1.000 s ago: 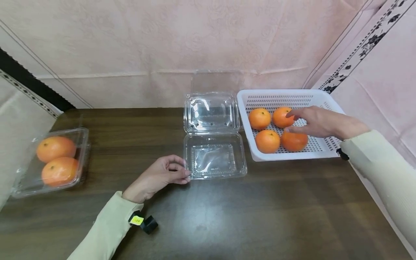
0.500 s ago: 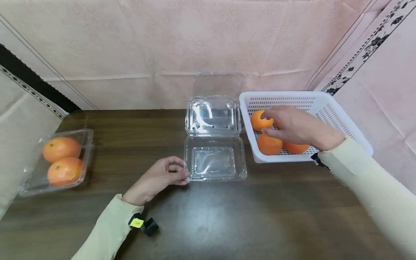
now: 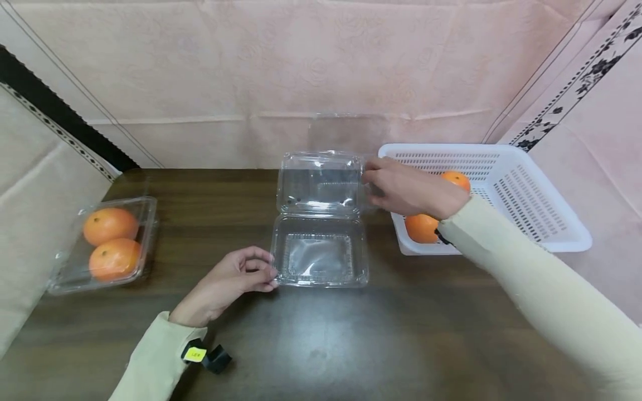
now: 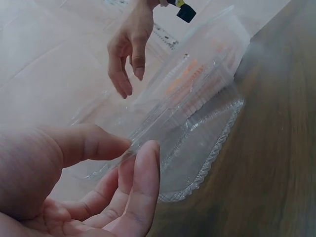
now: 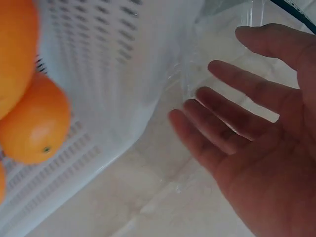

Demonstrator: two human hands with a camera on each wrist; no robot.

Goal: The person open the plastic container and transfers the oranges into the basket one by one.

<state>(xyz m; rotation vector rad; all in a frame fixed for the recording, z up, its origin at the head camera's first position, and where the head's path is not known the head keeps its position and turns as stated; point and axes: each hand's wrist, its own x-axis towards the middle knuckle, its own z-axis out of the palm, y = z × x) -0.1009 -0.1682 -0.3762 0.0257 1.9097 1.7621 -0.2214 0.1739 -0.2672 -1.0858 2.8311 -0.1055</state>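
Where our left hand (image 3: pixel 228 278) is: at the near left corner of the open, clear plastic clamshell box (image 3: pixel 321 253) on our dark brown wooden worktop (image 3: pixel 321 345), thumb and fingertips narrowly pinching the rim.
Our right hand (image 3: pixel 408 186): beside the box's lid (image 3: pixel 321 186); the right wrist view shows its fingers spread, holding nothing.
White perforated plastic basket (image 3: pixel 536 195): two round orange fruits (image 3: pixel 456 179) show in our head view, parts of three from the right wrist.
Second clear plastic box (image 3: pixel 95 285): well left, two such fruits inside.
Yellow label (image 3: pixel 194 355): on our left wristband, lettering too small to read.
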